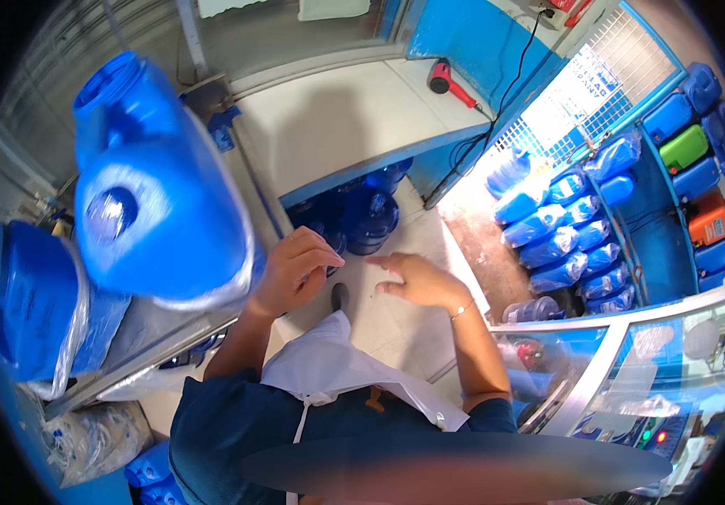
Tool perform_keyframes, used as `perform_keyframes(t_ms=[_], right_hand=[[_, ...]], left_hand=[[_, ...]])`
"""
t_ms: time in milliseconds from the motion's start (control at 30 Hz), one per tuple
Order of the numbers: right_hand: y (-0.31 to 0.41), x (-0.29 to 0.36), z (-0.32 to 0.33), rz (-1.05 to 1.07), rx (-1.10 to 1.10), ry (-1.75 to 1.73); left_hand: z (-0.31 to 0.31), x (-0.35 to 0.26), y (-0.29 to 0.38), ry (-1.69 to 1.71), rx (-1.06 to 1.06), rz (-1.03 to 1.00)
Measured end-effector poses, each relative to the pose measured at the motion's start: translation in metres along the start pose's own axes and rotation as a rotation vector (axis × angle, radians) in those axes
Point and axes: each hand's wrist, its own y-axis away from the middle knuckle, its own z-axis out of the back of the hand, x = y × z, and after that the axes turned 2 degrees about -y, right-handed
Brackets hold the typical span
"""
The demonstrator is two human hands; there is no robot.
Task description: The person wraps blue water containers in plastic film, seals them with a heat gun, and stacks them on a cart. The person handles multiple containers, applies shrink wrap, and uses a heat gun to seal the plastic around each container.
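My left hand (299, 271) is raised in front of my chest with its fingers bent and apart, holding nothing that I can see. Facing it, my right hand (416, 278) has its thumb and fingers spread, with nothing between them. A large blue plastic water jug (154, 208) with an uncapped mouth stands left of my left hand, clear plastic wrap around its lower part. Behind it at the far left is a second blue plastic container (37, 297), also partly wrapped. A red heat gun or hair dryer (450, 85) lies on the white tiled counter (318, 132) ahead.
Round blue water bottles (372, 218) stand under the counter. A metal worktop (148, 341) runs along my left. Stacked, wrapped blue containers (551, 240) stand by the mesh gate at right. A glass display case (615, 353) is close on my right. A black cord (514, 76) hangs by the counter.
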Motion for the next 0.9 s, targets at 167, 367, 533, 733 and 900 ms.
perform_keyframes(t_ms=[167, 367, 533, 733, 900], right_hand=[[-0.051, -0.061, 0.143, -0.025, -0.236, 0.119], [-0.094, -0.113, 0.315, -0.009, -0.707, 0.549], [-0.117, -0.146, 0.468, -0.006, -0.984, 0.886], [-0.149, -0.179, 0.650, 0.060, -1.152, 1.305], [-0.189, -0.198, 0.756, 0.062, -1.058, 1.464]], left_hand=[[-0.041, 0.066, -0.074, 0.012, -0.058, 0.050], [-0.075, 0.129, -0.167, 0.008, -0.159, 0.143], [-0.104, 0.187, -0.288, -0.093, -0.062, 0.034], [-0.171, 0.265, -0.524, -0.412, -0.101, -0.374], [-0.210, 0.306, -0.736, -0.467, -0.312, -0.417]])
